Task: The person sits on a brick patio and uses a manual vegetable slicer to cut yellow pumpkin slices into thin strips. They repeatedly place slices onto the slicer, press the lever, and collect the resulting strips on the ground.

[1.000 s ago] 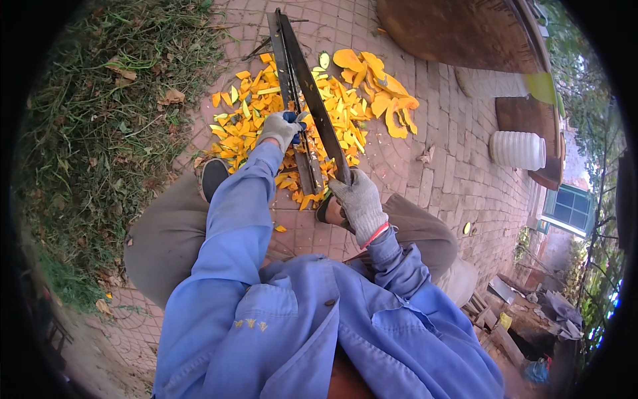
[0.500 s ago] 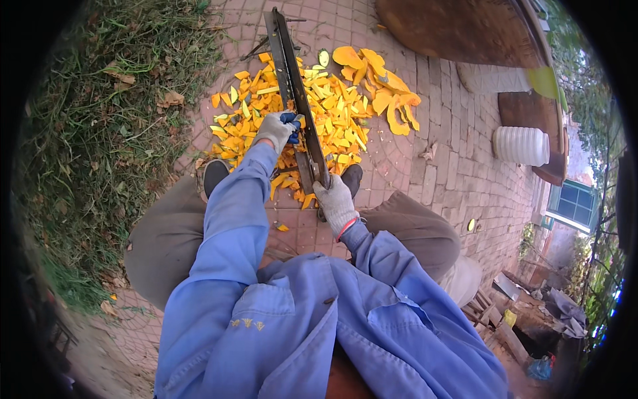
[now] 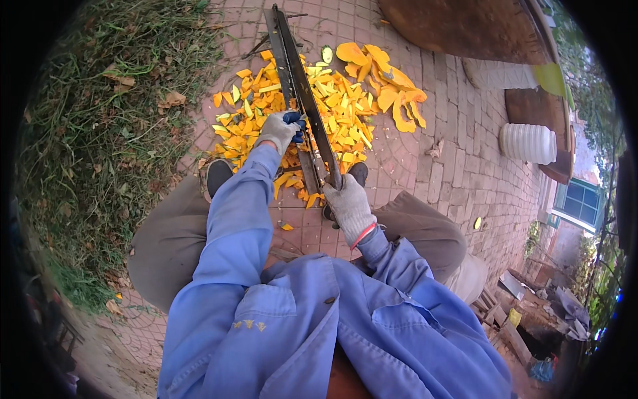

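Observation:
A long lever-blade chopper stands on the paving, pointing away from me, its dark blade arm lifted and swung right of the base rail at the near end. My right hand, in a pale work glove, is wrapped round the handle end of that blade arm. Beside the blade, about midway along, my left hand, in a grey glove with dark blue fingers, closes on a small pumpkin piece, mostly hidden by the fingers. Chopped orange pumpkin pieces heap on both sides of the chopper. Larger pumpkin slices lie at the far right of the heap.
Cut vines and dry leaves cover the ground at left. My shoes flank the chopper's near end. At right are a ribbed white plastic container, a big brown rounded vessel and, lower down, scrap wood.
My right hand has moved slightly right with the handle, so the blade arm stands further from the base rail. My left hand stays by the blade, almost unmoved.

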### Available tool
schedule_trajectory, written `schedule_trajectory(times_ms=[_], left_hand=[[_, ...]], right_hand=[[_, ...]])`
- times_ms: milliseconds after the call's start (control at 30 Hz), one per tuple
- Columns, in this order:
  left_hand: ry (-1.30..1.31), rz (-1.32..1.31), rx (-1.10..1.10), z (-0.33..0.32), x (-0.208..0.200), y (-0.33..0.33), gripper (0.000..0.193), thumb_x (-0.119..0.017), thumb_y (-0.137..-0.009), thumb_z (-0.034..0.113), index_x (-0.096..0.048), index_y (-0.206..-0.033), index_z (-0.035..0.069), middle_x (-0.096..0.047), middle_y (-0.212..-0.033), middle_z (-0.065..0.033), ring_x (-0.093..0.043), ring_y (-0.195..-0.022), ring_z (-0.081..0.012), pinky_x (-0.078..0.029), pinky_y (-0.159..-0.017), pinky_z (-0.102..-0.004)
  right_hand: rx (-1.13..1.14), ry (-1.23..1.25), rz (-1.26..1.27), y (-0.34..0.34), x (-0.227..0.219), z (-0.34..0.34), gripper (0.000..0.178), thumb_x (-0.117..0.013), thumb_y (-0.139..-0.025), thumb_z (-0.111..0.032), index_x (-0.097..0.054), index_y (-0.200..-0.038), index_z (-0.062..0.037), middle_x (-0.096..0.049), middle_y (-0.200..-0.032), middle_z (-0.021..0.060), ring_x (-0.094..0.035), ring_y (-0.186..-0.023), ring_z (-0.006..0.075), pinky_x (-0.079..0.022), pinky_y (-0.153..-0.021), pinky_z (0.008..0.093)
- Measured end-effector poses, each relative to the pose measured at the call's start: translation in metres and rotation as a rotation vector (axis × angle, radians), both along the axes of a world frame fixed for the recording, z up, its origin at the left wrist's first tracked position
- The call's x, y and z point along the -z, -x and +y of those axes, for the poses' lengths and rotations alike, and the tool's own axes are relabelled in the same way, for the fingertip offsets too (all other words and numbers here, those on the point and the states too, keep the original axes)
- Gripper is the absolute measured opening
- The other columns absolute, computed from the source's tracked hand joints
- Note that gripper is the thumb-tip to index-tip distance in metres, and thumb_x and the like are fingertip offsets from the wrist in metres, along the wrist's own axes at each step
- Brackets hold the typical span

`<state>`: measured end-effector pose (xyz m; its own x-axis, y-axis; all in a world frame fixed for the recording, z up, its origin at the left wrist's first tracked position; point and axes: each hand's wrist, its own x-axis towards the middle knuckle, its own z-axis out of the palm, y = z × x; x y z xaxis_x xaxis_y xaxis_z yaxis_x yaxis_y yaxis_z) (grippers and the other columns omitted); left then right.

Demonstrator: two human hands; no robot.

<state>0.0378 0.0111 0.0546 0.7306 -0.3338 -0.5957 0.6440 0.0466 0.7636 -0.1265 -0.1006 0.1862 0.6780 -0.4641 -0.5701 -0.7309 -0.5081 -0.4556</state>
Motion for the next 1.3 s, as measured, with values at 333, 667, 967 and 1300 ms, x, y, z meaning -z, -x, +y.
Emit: schedule_trajectory(times_ms=[333,667,967,1300], left_hand=[[-0.317,-0.118,0.121,-0.001,-0.019,0.000,0.033,-0.062,-0.089,0.006,-0.064,-0.121,0.001,-0.070,-0.107,-0.0104,-0.067,-0.080,-0.0203,-0.054,-0.070,-0.0334],[-0.916,-1.278,0.102,-0.041,-0.072,-0.038,0.044,-0.071,-0.075,0.020,-0.064,-0.117,0.006,-0.061,-0.109,-0.0138,-0.055,-0.103,-0.0314,-0.043,-0.096,-0.0393],[-0.959,-1.255,0.606,-0.075,-0.034,-0.038,0.035,-0.066,-0.083,0.027,-0.066,-0.114,0.009,-0.068,-0.097,-0.0094,-0.063,-0.092,-0.0268,-0.048,-0.086,-0.0385],[-0.824,-1.193,0.544,-0.073,-0.050,-0.043,0.034,-0.070,-0.077,0.019,-0.066,-0.108,0.006,-0.063,-0.088,-0.0114,-0.060,-0.083,-0.0316,-0.048,-0.078,-0.0422]], right_hand=[[-0.108,0.014,-0.019,0.016,0.060,-0.003,0.036,-0.063,-0.087,-0.036,-0.054,-0.100,-0.0032,-0.065,-0.075,0.0232,-0.065,-0.075,0.0399,-0.050,-0.064,0.0478],[0.411,-0.027,-0.383,-0.053,0.107,-0.089,0.035,-0.066,-0.085,-0.028,-0.064,-0.106,0.0007,-0.069,-0.090,0.0181,-0.067,-0.083,0.0304,-0.051,-0.074,0.0371],[0.718,0.148,-0.381,-0.128,0.230,-0.249,0.034,-0.073,-0.076,-0.026,-0.063,-0.087,0.0045,-0.066,-0.074,0.0210,-0.065,-0.070,0.0342,-0.049,-0.066,0.0408],[-0.174,0.748,-0.042,-0.238,0.161,-0.327,0.063,-0.074,-0.078,-0.027,-0.048,-0.131,-0.0062,-0.054,-0.130,0.0150,-0.055,-0.119,0.0306,-0.047,-0.096,0.0410]])
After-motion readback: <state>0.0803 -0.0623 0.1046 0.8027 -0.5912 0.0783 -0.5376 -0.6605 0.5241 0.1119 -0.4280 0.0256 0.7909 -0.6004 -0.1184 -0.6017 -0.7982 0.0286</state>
